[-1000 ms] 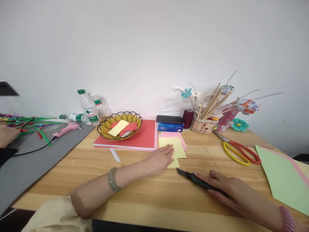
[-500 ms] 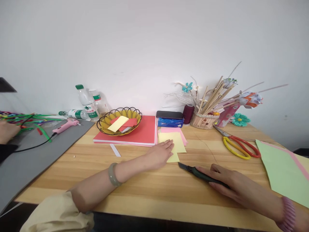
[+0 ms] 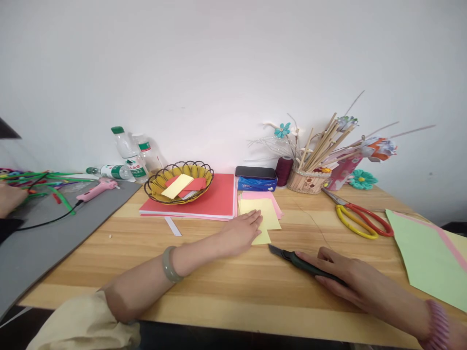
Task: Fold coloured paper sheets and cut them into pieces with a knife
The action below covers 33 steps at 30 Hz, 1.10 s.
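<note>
My left hand (image 3: 241, 233) lies flat with its fingers stretched over yellow paper (image 3: 270, 214) near the middle of the table. A lower yellow piece (image 3: 262, 237) shows past the fingers, and pink sheets (image 3: 260, 195) lie beneath at the back. Wrapped round the dark green handle of a utility knife (image 3: 304, 265) is my right hand (image 3: 339, 277). The knife's blade is out and its tip points left, just short of the lower yellow piece's corner.
A wicker basket (image 3: 151, 187) of paper pieces sits on red paper (image 3: 224, 194). Scissors (image 3: 359, 221) and green sheets (image 3: 423, 253) lie right. Tissues (image 3: 257, 183), thread (image 3: 283, 171) and a stick holder (image 3: 306, 182) line the wall. Leftward are a glue gun (image 3: 97, 190) and another person's hand (image 3: 10, 197).
Both hands and the knife hold almost the same place. The whole view has shifted very slightly, and the other person's hand at the left edge has moved a little left.
</note>
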Available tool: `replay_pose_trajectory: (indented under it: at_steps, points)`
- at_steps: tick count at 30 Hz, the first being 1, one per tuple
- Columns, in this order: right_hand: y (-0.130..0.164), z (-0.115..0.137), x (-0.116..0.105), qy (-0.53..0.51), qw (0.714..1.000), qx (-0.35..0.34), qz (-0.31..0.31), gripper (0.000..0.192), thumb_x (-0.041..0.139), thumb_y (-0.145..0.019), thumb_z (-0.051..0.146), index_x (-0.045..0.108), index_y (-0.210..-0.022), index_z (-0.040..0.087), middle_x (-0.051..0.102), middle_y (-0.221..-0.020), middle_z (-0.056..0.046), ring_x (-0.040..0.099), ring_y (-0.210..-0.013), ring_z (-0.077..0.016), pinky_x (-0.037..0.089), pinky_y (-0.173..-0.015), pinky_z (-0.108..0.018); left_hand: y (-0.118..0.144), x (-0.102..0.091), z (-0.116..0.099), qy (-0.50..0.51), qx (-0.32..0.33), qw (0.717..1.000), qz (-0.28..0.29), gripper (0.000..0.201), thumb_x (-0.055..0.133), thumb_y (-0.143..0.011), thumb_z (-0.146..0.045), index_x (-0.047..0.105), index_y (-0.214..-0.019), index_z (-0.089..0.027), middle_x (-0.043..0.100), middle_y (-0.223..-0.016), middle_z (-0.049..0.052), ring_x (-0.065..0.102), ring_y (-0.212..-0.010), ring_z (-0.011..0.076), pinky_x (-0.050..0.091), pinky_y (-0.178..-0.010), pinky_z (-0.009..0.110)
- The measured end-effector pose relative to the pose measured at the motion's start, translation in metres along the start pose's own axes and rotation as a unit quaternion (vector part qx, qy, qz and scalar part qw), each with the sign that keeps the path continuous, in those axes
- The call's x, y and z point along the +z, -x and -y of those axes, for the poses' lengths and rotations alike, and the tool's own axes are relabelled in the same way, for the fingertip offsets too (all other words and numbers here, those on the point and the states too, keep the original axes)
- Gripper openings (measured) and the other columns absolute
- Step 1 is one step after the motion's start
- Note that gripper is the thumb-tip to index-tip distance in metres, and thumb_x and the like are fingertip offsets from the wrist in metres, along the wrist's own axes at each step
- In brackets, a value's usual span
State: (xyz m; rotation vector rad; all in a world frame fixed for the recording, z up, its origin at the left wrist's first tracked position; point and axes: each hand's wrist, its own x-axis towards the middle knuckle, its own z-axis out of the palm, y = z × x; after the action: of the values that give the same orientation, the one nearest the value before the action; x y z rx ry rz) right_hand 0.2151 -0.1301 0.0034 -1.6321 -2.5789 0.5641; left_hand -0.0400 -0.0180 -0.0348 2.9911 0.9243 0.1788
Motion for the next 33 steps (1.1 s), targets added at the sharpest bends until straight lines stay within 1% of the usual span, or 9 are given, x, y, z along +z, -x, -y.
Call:
replay_pose_trajectory:
  at_steps: [3,8,12,15,20,26,31,33]
  points:
    - [0.000,-0.001,0.001,0.003,1.000,0.004,-0.011,0.046,0.032,-0.091,0.039,0.036,-0.137,0.037,0.059,-0.096,-0.004,0.063,-0.077,-0.0168,0.049,-0.069,-0.032,0.001,0.000,0.001,0.000,0.005,1.000,-0.014,0.045,0.025,-0.097,-0.026,0.034,-0.135,-0.004,0.029,-0.143,0.018,0.025,-0.134,0.0210,0.026,-0.108,0.031]
    - [0.001,0.000,-0.001,-0.005,1.000,-0.001,-0.001,0.046,0.031,-0.091,0.039,0.036,-0.136,0.037,0.059,-0.098,-0.005,0.063,-0.080,-0.0174,0.049,-0.071,-0.033,0.001,0.003,0.001,-0.003,0.004,1.000,-0.027,0.045,0.025,-0.097,-0.030,0.035,-0.135,-0.008,0.027,-0.145,0.017,0.027,-0.134,0.0231,0.028,-0.106,0.034]
    - [0.001,-0.001,0.000,-0.006,1.000,-0.001,0.003,0.046,0.031,-0.091,0.040,0.036,-0.137,0.037,0.059,-0.100,-0.005,0.063,-0.082,-0.0189,0.049,-0.072,-0.035,0.000,0.006,0.002,-0.005,-0.002,1.000,-0.024,0.046,0.026,-0.097,-0.032,0.036,-0.135,-0.007,0.030,-0.144,0.016,0.024,-0.135,0.0233,0.024,-0.109,0.034]
    - [0.000,-0.004,0.002,0.001,1.000,0.000,0.004,0.048,0.030,-0.091,0.040,0.034,-0.138,0.035,0.059,-0.098,-0.006,0.063,-0.079,-0.0192,0.049,-0.071,-0.036,-0.001,0.007,0.002,-0.007,-0.001,1.000,-0.018,0.048,0.026,-0.097,-0.032,0.035,-0.135,-0.004,0.030,-0.144,0.017,0.023,-0.135,0.0233,0.022,-0.110,0.034]
    - [-0.002,-0.006,0.003,0.010,0.999,-0.026,-0.035,0.046,0.035,-0.089,0.040,0.039,-0.135,0.036,0.060,-0.090,-0.005,0.062,-0.070,-0.0175,0.050,-0.064,-0.032,-0.001,0.005,0.002,-0.010,0.002,1.000,-0.006,0.048,0.027,-0.097,-0.032,0.034,-0.135,-0.003,0.028,-0.144,0.018,0.021,-0.136,0.0230,0.021,-0.110,0.033]
    - [-0.001,0.004,0.003,0.013,0.999,0.001,-0.051,0.045,0.034,-0.090,0.039,0.041,-0.134,0.036,0.061,-0.090,-0.005,0.063,-0.068,-0.0174,0.050,-0.063,-0.031,-0.001,0.005,0.001,-0.007,-0.005,1.000,0.000,0.049,0.026,-0.097,-0.032,0.033,-0.135,-0.003,0.026,-0.145,0.017,0.020,-0.136,0.0228,0.019,-0.110,0.032]
    - [0.003,0.014,0.014,0.028,0.997,0.015,-0.068,0.046,0.034,-0.090,0.039,0.037,-0.136,0.037,0.061,-0.089,-0.003,0.064,-0.065,-0.0163,0.051,-0.059,-0.029,-0.001,0.006,-0.001,-0.003,-0.022,1.000,-0.001,0.052,0.024,-0.097,-0.035,0.030,-0.136,-0.002,0.025,-0.145,0.017,0.020,-0.136,0.0217,0.021,-0.110,0.033]
    - [0.004,0.018,0.019,0.043,0.995,0.017,-0.091,0.046,0.035,-0.089,0.040,0.038,-0.135,0.037,0.062,-0.091,-0.003,0.064,-0.064,-0.0157,0.051,-0.058,-0.029,-0.001,0.006,-0.001,-0.004,-0.023,1.000,0.001,0.052,0.025,-0.097,-0.035,0.031,-0.136,-0.002,0.025,-0.145,0.017,0.020,-0.136,0.0221,0.021,-0.110,0.033]
